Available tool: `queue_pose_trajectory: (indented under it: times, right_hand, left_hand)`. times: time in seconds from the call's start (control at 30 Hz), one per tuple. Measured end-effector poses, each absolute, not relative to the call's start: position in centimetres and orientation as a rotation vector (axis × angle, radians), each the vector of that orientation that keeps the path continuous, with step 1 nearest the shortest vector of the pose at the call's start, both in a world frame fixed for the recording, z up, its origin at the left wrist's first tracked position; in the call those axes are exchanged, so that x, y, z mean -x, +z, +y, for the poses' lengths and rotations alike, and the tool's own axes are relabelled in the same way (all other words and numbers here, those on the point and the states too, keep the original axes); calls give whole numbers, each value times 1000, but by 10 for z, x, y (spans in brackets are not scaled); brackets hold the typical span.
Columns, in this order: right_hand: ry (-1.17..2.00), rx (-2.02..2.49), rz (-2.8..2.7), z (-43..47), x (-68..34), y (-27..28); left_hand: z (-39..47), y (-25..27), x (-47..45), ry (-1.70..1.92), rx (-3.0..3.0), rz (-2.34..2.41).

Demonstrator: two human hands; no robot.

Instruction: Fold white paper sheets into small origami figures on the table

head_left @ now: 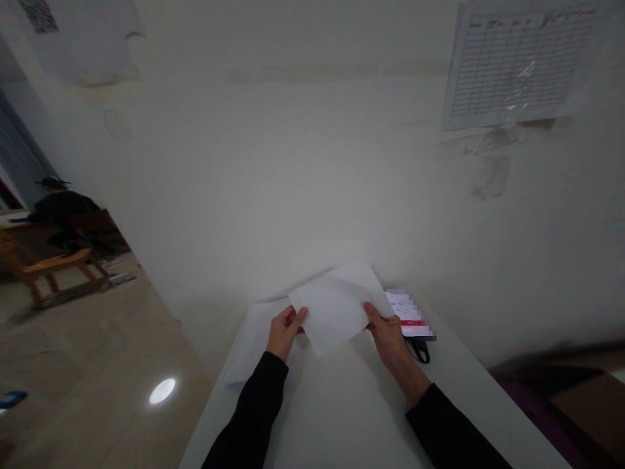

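Note:
A blank white sheet of paper (336, 303) is held up over the white table (336, 417), tilted with its right side higher. My left hand (284, 332) pinches its left edge, thumb on top and fingers beneath. At the lower right edge, my right hand (388, 335) grips the same sheet between thumb and fingers. More white paper (256, 332) lies on the table to the left, partly behind my left hand. Just beyond my right hand is a lit, partly blurred-out screen (405, 312), with a black cable or strap (420, 350) beside it.
A white wall (312, 176) rises directly behind the table, with a printed chart (520, 71) taped at upper right. To the left, a person in dark clothes (66, 208) sits near a wooden stool (61, 264). A cardboard box (593, 407) stands at lower right.

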State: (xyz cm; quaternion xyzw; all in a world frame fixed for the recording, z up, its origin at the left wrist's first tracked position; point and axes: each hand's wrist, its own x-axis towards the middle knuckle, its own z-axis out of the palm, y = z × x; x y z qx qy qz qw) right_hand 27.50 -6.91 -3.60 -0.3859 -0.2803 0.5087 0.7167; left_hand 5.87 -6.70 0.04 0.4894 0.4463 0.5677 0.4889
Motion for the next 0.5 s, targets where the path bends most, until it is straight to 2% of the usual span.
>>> queue_pose_trajectory:
  times: [0.13, 0.5]
  right_hand:
    - [1159, 844, -606, -74, -269, -33]
    - [1157, 884, -748, -71, -271, -39]
  left_hand:
    - [-68, -13, -68, 1346, -1248, 1146]
    - [-62, -17, -55, 1588, -1460, 1468]
